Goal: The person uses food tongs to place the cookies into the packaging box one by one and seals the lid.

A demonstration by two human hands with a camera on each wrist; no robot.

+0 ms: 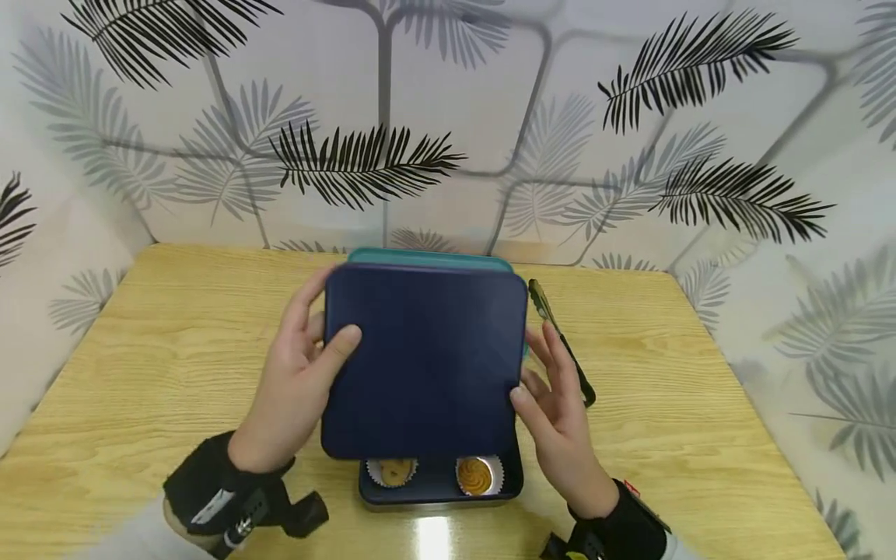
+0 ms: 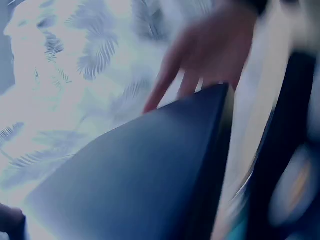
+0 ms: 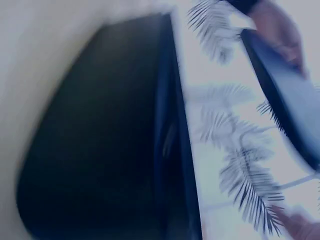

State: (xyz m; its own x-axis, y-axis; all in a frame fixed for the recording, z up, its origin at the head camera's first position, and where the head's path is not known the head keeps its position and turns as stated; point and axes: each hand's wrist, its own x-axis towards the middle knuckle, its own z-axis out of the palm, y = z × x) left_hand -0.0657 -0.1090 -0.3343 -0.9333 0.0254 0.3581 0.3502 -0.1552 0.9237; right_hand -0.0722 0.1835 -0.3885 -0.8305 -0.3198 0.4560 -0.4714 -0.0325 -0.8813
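My left hand (image 1: 283, 389) grips a flat dark navy lid (image 1: 427, 365) by its left edge, thumb on its upper face and fingers behind it. The lid is raised and tilted above a dark rectangular tin (image 1: 442, 496), hiding most of it. At the tin's near end sit a pretzel-shaped cookie (image 1: 395, 471) and a swirled round cookie (image 1: 474, 476) in white paper cups. Beside the lid's right edge is my right hand (image 1: 560, 412), its fingers extended and relaxed. The left wrist view shows this right hand (image 2: 215, 52) behind the lid's corner; contact is unclear.
Behind the lid, the rim of a teal item (image 1: 430, 259) shows. Black-handled tongs (image 1: 563, 342) lie on the wooden table (image 1: 672, 404) to the right. A leaf-patterned curtain (image 1: 448, 117) stands along the table's back and sides. Both wrist views are blurred.
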